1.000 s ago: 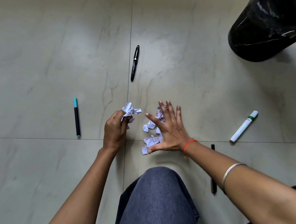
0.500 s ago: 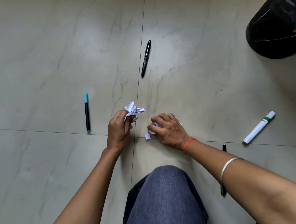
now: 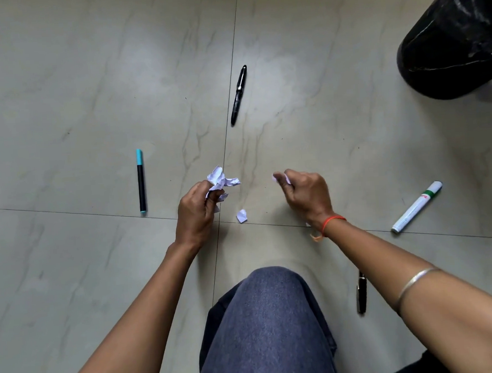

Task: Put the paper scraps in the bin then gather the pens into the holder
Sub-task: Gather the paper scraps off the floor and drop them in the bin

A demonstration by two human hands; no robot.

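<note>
Fingers of the left hand (image 3: 196,215) curl round a crumpled wad of white paper (image 3: 222,179) that pokes out above the thumb. 1 small white paper scrap (image 3: 241,216) lies loose on the pale tiled floor (image 3: 61,111), just right of that hand and nearer to it than to the right hand (image 3: 306,195), whose fingertips pinch tiny white paper bits (image 3: 274,179). The glossy black bin (image 3: 454,38) stands well apart at the far right, on the right hand's side

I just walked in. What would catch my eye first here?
Two hands mid-floor clutch crumpled white paper: the left hand holds a big wad, the right hand a smaller bit. One loose scrap lies between them, and a shiny black bin stands upper right.
</note>
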